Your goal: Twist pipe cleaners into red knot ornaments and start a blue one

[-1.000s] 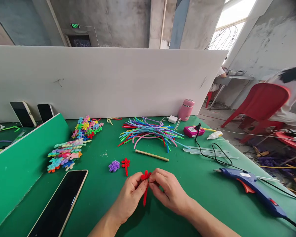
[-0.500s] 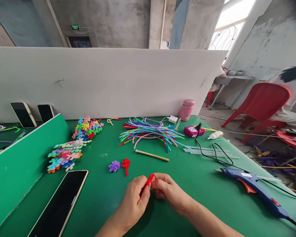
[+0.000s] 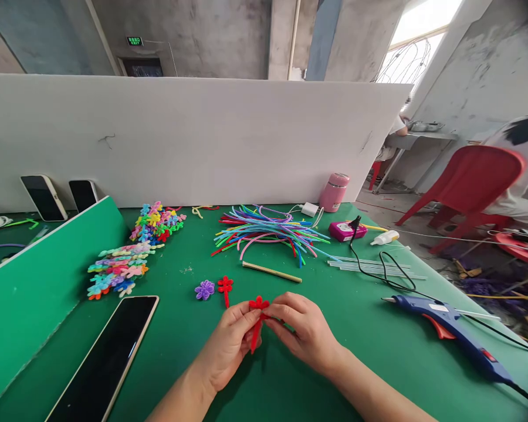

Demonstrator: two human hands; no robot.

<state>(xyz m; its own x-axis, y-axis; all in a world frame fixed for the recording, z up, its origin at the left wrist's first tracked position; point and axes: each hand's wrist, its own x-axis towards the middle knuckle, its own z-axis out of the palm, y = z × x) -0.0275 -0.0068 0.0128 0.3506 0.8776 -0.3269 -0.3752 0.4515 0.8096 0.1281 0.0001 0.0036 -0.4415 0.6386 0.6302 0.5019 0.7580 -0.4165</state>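
Observation:
A red pipe-cleaner flower [image 3: 256, 328] with a stem pointing down is held between both hands above the green table. My left hand [image 3: 229, 346] pinches it from the left, around its middle. From the right, the fingertips of my right hand [image 3: 305, 331] grip its side just below the petals. Just beyond my left hand lie a finished-looking red flower with a stem [image 3: 225, 286] and a purple flower [image 3: 205, 290]. A thin tan stick [image 3: 271, 272] rests farther back, in front of a loose pile of coloured pipe cleaners [image 3: 270, 231].
At left are a large phone [image 3: 105, 357], piled small flowers [image 3: 121, 266] and a green divider [image 3: 48, 299]. At right lie a blue glue gun [image 3: 453, 331], clear glue sticks [image 3: 374, 268], a black cable and a pink bottle [image 3: 334, 192]. A person sits on a red chair [image 3: 475, 176].
The red flower has turned so its petals and downward stem show. My left hand has shifted slightly left, and my right hand has turned over it. The view has tilted slightly.

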